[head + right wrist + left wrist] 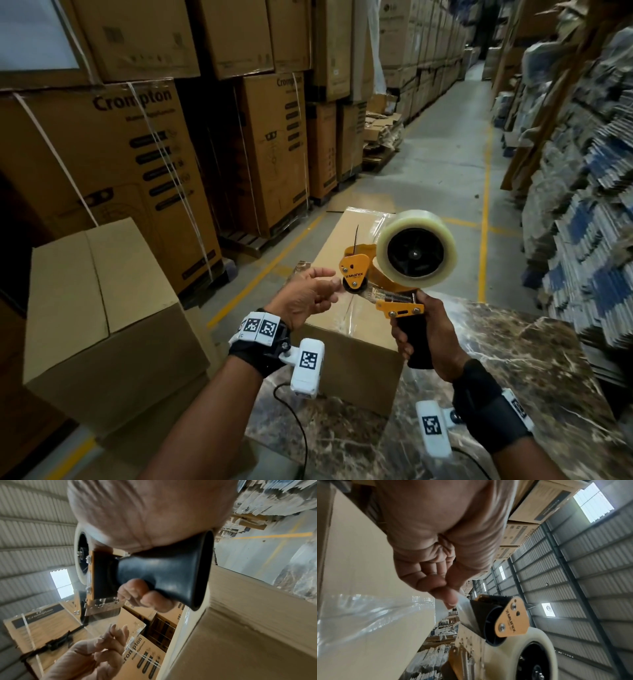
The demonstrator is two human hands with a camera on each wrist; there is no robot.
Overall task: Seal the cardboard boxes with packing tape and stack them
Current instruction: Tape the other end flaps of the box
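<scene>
Holding the tape dispenser [394,274] above the cardboard box [346,308], I have my right hand [431,339] wrapped around its black handle, roll uppermost. My left hand [305,298] sits just left of the dispenser's front roller, thumb and forefinger pinching the loose end of the clear tape [462,602] beside the toothed blade. The box lies directly below the dispenser on the marbled surface [496,377], its flaps shut, and a strip of clear tape already runs along its top seam and down the near face.

I judge this to be the step of freeing the tape end for another strip. Next, that end needs pressing flat on the box before the dispenser is drawn along, keeping the tape from folding onto itself.

Left of the box stands a plain carton [102,308], apparently atop another one. Beyond the box, printed cartons [113,164] are stacked high on pallets, and a concrete aisle with yellow lines [484,205] runs away to its right, flanked by bundled flat stock [582,240].
</scene>
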